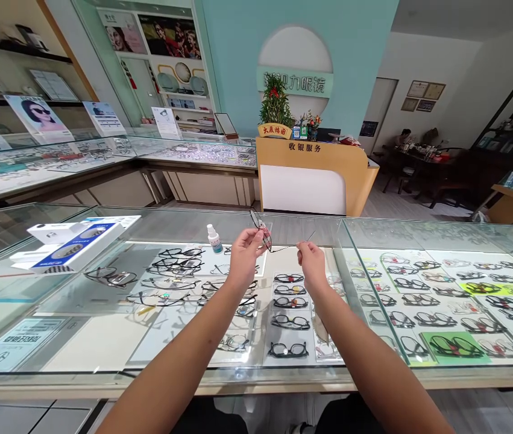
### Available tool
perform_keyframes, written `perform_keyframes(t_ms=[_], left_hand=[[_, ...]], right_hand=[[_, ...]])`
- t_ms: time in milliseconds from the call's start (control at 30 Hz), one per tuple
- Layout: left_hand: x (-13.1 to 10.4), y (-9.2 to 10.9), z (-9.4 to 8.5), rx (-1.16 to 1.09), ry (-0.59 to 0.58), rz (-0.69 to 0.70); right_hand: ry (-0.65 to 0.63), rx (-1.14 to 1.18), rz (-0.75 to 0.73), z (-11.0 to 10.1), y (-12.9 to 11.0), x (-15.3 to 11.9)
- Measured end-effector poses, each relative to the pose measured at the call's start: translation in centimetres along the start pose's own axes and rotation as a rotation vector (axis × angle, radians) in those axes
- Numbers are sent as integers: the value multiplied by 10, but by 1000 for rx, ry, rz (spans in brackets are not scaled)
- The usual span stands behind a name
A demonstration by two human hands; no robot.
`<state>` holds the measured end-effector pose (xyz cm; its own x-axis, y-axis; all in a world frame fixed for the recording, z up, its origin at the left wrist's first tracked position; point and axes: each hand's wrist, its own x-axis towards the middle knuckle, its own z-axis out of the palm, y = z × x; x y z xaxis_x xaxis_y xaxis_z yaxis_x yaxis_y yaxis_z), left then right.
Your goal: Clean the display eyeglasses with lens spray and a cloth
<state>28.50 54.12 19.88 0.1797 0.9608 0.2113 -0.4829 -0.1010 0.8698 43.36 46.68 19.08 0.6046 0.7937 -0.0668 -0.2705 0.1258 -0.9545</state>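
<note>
Two hands: left hand [243, 253] pinches eyeglasses [263, 234] front, frame centre; right hand [311, 264] pinches the temple tip.
Axis: temple runs left-right between hands.

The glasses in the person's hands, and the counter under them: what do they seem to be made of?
The glasses look like thin dark metal wire, going by the very slim temples, though coated plastic is possible. The left hand pinches the front, the right hand a temple. The counter top looks like clear glass: see-through, with reflections.

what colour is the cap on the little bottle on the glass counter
Blue, on a white bottle standing just beyond the left hand; the head view, the only one, shows it.
</note>
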Motion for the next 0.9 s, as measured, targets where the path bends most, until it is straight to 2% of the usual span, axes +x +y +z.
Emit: perform_keyframes(t_ms=[167,267,400,533,900], left_hand=[[4,1,-5,102,12,34],[5,1,-6,193,-14,106],[2,-1,-5,350,-85,240],[-3,-3,-2,413,-144,292],[-10,1,1,502,-216,308]], right_hand=[[-50,-57,24,-1,-3,-6],[-51,-138,-117,-1,-8,-11],[-260,-270,-364,4,-9,-22],[-417,-388,-442,7,-2,-29],[-351,-533,-495,7,-5,-32]])
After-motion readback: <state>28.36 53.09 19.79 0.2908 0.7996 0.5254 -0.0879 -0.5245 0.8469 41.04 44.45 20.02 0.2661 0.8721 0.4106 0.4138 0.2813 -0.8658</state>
